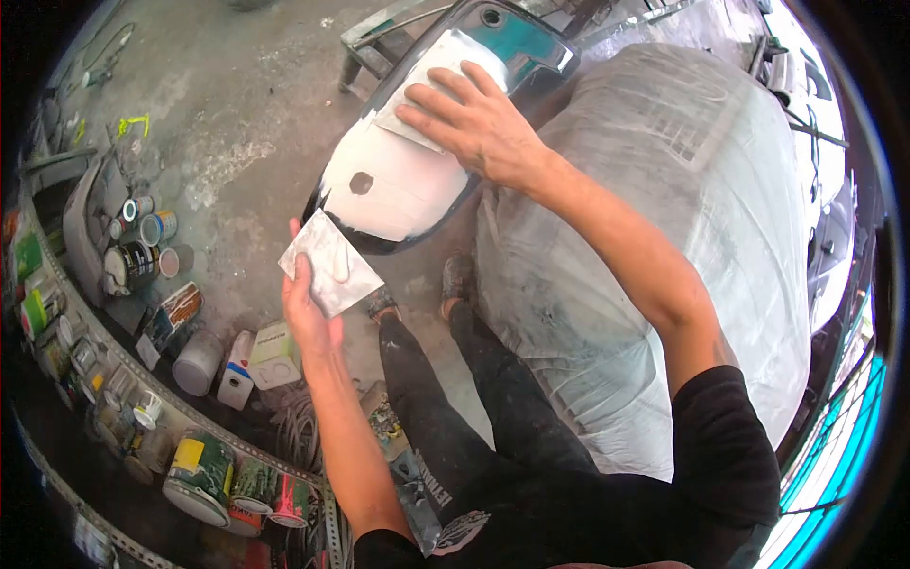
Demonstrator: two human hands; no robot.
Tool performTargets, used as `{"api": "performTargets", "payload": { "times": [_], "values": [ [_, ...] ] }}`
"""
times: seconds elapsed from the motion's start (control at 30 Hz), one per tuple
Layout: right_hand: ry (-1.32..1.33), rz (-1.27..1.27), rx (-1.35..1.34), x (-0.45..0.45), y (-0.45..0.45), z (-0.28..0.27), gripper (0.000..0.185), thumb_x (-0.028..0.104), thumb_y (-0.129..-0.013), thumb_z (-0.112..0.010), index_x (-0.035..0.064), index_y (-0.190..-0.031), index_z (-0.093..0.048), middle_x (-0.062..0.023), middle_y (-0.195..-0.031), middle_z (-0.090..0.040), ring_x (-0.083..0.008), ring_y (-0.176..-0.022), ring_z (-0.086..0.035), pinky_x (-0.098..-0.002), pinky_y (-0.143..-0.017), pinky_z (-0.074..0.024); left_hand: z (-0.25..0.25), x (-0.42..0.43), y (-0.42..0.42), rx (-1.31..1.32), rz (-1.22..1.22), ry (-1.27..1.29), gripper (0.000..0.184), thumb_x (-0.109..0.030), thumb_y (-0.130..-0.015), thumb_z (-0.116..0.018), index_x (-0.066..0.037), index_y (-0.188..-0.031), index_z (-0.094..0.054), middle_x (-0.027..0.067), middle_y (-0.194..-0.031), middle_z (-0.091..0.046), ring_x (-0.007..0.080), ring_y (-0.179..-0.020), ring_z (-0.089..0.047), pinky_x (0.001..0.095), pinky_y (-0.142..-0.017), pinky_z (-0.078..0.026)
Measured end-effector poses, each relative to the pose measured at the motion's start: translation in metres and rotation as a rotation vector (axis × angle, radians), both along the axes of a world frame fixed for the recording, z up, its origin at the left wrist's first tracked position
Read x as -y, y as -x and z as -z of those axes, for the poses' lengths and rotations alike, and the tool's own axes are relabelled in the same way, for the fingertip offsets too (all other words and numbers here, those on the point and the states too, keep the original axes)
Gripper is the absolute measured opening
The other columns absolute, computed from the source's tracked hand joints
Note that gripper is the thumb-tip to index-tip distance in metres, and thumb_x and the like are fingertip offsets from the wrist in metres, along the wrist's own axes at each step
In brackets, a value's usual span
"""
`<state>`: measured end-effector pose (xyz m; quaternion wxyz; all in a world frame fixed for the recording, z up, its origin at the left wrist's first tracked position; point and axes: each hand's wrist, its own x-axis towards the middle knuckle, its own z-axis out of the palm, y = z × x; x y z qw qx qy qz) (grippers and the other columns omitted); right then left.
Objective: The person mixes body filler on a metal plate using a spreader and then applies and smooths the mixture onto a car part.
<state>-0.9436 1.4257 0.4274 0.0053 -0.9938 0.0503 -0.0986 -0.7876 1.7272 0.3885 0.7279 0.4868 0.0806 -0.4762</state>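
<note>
My left hand (308, 308) grips a small square plate (349, 289) with the thumb on top. A ridge of pale paste lies on that plate. With fingers spread across its top, my right hand (474, 123) holds a white rectangular sheet (406, 125) against a long curved panel (393, 194); the thumb is hidden. The panel has a broad pinkish-white coat, a dark round hole, black edges and a teal far end. The left-hand plate is close to the panel's near end, and I cannot tell whether they touch.
A metal stand (365, 52) is by the panel's far side. On the right is a large bulky form under a grey plastic sheet (645, 237). Paint cans (199, 474) crowd a perforated metal shelf (237, 446) at left. Several containers, including a white jug (275, 356), sit on the floor.
</note>
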Motion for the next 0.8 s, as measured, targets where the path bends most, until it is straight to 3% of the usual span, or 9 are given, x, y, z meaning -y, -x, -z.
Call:
{"api": "performTargets", "payload": {
  "times": [0.3, 0.57, 0.73, 0.8],
  "values": [
    [-0.027, 0.018, -0.041, -0.012, 0.055, 0.021, 0.073, 0.011, -0.082, -0.072, 0.0142, -0.153, -0.056, -0.0077, -0.152, -0.055, -0.0351, -0.140, -0.052, -0.0595, -0.118, -0.0389, 0.002, 0.002, 0.003, 0.054, -0.005, -0.027, 0.061, -0.022, -0.113, -0.052, -0.002, -0.168, -0.034, 0.0153, -0.160, -0.054, 0.0262, -0.141, -0.058, 0.0416, -0.119, -0.045],
    [-0.082, 0.053, 0.036, -0.031, 0.107, 0.055, 0.065, 0.010, -0.088, -0.070, 0.0130, -0.151, -0.058, -0.0092, -0.152, -0.054, -0.0377, -0.142, -0.049, -0.0612, -0.118, -0.0404, 0.000, 0.005, 0.007, 0.079, -0.011, -0.061, 0.061, -0.022, -0.113, -0.052, -0.001, -0.168, -0.035, 0.0154, -0.161, -0.053, 0.0264, -0.142, -0.057, 0.0423, -0.119, -0.045],
    [-0.099, 0.088, -0.051, -0.039, 0.134, 0.037, 0.066, 0.010, -0.086, -0.071, 0.0151, -0.150, -0.059, -0.0093, -0.150, -0.055, -0.0373, -0.142, -0.049, -0.0607, -0.119, -0.0402, -0.002, 0.003, 0.007, 0.087, -0.017, -0.055, 0.060, -0.024, -0.113, -0.053, 0.000, -0.166, -0.037, 0.0160, -0.159, -0.054, 0.0266, -0.140, -0.058, 0.0426, -0.118, -0.046],
    [-0.114, 0.090, -0.052, -0.052, 0.134, 0.029, 0.067, 0.010, -0.085, -0.071, 0.0159, -0.150, -0.059, -0.0092, -0.149, -0.056, -0.0371, -0.142, -0.050, -0.0605, -0.119, -0.0402, -0.004, 0.002, 0.009, 0.039, -0.147, -0.224, 0.056, -0.026, -0.113, -0.056, 0.002, -0.160, -0.046, 0.0159, -0.153, -0.060, 0.0272, -0.136, -0.062, 0.0432, -0.116, -0.048]
  ]
}}
